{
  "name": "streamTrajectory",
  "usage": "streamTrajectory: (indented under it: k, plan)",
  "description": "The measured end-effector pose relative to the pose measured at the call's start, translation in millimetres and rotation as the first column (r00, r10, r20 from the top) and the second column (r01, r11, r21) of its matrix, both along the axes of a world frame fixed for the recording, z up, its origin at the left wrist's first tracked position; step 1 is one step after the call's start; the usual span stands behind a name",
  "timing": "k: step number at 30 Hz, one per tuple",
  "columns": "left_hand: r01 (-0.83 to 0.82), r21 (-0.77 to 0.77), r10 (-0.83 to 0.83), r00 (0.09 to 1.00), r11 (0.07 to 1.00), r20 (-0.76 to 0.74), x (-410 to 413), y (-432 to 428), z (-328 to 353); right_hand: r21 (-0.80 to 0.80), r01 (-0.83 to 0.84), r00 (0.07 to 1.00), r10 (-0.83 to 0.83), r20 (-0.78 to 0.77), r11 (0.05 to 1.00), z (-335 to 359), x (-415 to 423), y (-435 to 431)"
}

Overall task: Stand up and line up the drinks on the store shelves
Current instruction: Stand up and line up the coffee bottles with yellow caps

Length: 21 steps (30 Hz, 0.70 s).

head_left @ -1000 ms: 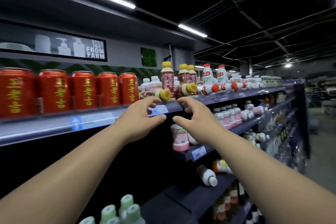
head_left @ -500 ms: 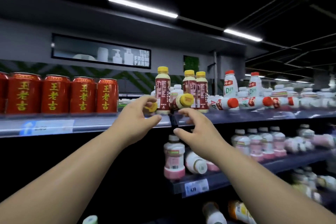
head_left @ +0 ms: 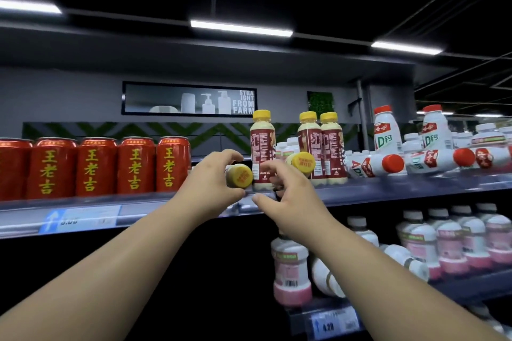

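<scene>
**Left hand closes on the fallen bottle**

The toppled bottle [head_left: 239,176] lies on the top shelf [head_left: 388,188], right of the red cans [head_left: 135,166] and just beside the standing bottle [head_left: 262,147]. Its long axis runs front to back. The yellow cap points out at you and slightly right, and the base is hidden behind your hand.

A second ago both hands hung short of the shelf lip. Now your left hand [head_left: 210,183] has come up, fingers arched over the neck and thumb beneath, grasping it. The bottle is not yet upright, so tipping it up looks like the next step.

Your right hand [head_left: 288,196] is curled in front of the standing bottle's foot; you cannot tell whether it touches anything. A second fallen bottle [head_left: 302,163] lies beyond.
</scene>
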<state>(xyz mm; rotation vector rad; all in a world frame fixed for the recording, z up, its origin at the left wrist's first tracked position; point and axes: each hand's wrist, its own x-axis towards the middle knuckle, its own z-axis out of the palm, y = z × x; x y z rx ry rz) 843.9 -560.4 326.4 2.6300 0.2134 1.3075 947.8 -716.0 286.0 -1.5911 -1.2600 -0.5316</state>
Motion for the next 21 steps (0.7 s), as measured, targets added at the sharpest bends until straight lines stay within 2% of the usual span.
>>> streamTrajectory:
  k: [5,11,14,18,21]
  plan:
    - [-0.027,0.0,0.027,0.999,1.0,-0.027,16.8,4.7,0.8,0.027,-0.029,0.999,0.029,-0.021,0.999,-7.1,11.8,2.4]
    - [-0.059,0.08,0.056,0.997,0.995,0.049,22.7,9.9,-2.2,0.061,-0.07,0.997,0.071,-0.017,0.996,-10.1,28.4,4.4]
    - [-0.02,-0.003,0.02,0.984,1.0,0.177,25.7,12.0,3.1,0.076,-0.092,0.996,0.091,0.02,0.993,-2.8,33.4,5.2]
    - [0.119,-0.235,-0.041,0.949,0.965,0.313,21.1,1.7,32.5,0.091,-0.108,0.994,0.106,0.028,0.99,7.1,41.5,5.0]
    - [0.197,-0.273,-0.063,0.9,0.942,0.432,15.9,-15.6,55.7,0.092,-0.12,0.993,0.12,0.003,0.989,11.1,46.3,6.5]
